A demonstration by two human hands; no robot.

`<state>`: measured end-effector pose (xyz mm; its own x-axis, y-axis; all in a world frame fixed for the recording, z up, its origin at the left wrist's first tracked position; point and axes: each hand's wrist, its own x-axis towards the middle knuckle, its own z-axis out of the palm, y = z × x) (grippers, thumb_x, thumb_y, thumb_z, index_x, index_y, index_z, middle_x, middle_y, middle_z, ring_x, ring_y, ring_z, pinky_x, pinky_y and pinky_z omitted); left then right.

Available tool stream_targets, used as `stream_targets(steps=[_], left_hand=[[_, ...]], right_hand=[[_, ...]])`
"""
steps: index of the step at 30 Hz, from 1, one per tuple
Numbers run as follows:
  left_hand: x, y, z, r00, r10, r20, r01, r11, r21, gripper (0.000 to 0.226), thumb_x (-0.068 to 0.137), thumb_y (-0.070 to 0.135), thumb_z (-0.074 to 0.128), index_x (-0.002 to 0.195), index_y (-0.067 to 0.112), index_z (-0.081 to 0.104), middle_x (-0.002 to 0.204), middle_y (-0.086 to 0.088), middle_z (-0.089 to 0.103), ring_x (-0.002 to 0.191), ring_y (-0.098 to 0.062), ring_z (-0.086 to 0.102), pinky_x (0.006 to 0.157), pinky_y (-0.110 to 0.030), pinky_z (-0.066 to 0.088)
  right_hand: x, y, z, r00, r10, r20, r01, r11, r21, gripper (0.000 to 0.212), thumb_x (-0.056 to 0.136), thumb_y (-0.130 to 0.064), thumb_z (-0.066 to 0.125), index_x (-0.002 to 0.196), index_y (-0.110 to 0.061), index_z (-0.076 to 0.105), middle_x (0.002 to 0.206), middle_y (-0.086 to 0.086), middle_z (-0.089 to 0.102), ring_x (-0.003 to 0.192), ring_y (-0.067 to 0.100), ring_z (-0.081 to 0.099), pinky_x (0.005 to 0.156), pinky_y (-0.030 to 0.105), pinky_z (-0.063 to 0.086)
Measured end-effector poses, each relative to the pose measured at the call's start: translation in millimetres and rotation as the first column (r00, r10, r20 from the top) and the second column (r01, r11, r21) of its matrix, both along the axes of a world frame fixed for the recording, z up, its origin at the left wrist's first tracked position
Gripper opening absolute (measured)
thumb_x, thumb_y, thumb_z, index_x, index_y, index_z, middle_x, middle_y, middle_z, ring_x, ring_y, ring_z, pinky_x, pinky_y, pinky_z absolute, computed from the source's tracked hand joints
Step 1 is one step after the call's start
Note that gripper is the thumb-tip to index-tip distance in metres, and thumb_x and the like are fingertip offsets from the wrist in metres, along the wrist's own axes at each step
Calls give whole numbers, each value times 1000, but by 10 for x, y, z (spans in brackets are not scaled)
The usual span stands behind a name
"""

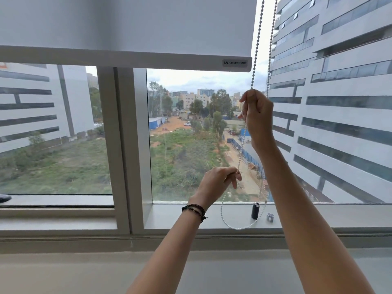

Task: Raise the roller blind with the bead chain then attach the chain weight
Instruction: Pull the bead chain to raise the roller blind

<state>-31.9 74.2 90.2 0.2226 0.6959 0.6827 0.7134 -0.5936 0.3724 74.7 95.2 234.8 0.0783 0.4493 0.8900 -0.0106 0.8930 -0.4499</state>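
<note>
The white roller blind (148, 24) covers the top of the window, its bottom bar (127, 57) well above the sill. A white bead chain (256, 45) hangs in two strands at the blind's right edge and loops down to the sill. My right hand (257, 112) is closed on the left strand just below the bar. Lower and to the left, my left hand (219, 180) pinches the same strand. A dark cylindrical chain weight (255, 210) stands upright on the sill inside the chain's loop, with a small pale clip piece (270, 217) beside it.
The grey window sill (169, 217) runs across the view, with a thick vertical frame post (125, 145) left of the hands. A dark object (4, 197) lies at the far left of the sill. Buildings and green ground show through the glass.
</note>
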Motion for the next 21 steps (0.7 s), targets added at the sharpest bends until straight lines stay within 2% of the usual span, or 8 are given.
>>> stream_targets(steps=[4, 6, 9, 11, 16, 18, 21], left_hand=[[12, 0, -76, 1000, -10, 3, 11, 999, -39, 22, 95, 12, 49, 81, 13, 66, 79, 4, 75, 75, -1, 63, 69, -26, 51], [17, -2, -139, 1000, -8, 5, 9, 999, -53, 23, 95, 12, 49, 81, 13, 67, 79, 4, 75, 77, -5, 66, 68, -25, 50], [35, -1, -246, 1000, -10, 14, 11, 996, -91, 21, 95, 13, 49, 84, 13, 67, 78, 4, 75, 77, -9, 67, 67, -23, 47], [51, -1, -315, 1000, -12, 10, 13, 994, -106, 21, 96, 14, 48, 85, 14, 66, 77, 5, 75, 76, -7, 66, 64, -18, 44], [72, 4, -471, 1000, -8, 3, 8, 990, -144, 21, 95, 15, 48, 85, 16, 66, 77, 7, 75, 78, -6, 65, 64, -19, 43], [61, 0, -535, 1000, -1, 5, 2, 988, -156, 21, 94, 15, 48, 82, 18, 65, 76, 8, 74, 77, -3, 63, 62, -16, 41], [30, -2, -636, 1000, 3, -1, -4, 981, -193, 22, 93, 13, 48, 80, 21, 64, 76, 7, 74, 79, -6, 65, 64, -22, 45]], right_hand=[[22, 5, -96, 1000, 20, -9, -21, 999, -36, 34, 99, -9, 36, 71, -17, 53, 43, -9, 40, 36, 1, 35, 43, 21, 39], [39, 16, -169, 1000, 23, 4, -23, 999, -45, 33, 99, -9, 37, 71, -15, 54, 42, -12, 40, 35, 0, 35, 42, 20, 37], [68, 31, -273, 1000, 18, 25, -16, 998, -55, 29, 99, -8, 37, 76, -6, 54, 45, -4, 39, 34, 0, 35, 41, 22, 36], [84, 35, -341, 999, 17, 32, -15, 998, -62, 28, 99, -8, 36, 78, -5, 53, 46, -1, 38, 34, 0, 35, 39, 16, 32], [99, 49, -504, 999, 25, 47, -20, 996, -89, 31, 99, -8, 36, 73, -14, 52, 47, -1, 38, 36, 1, 35, 40, 18, 36], [95, 53, -573, 999, 37, 39, -33, 994, -108, 33, 99, -8, 36, 71, -17, 51, 46, 0, 38, 35, 0, 35, 39, 14, 34], [95, 71, -710, 998, 44, 40, -37, 989, -142, 32, 99, -10, 36, 72, -16, 51, 46, 0, 37, 35, 1, 34, 39, 12, 33]])
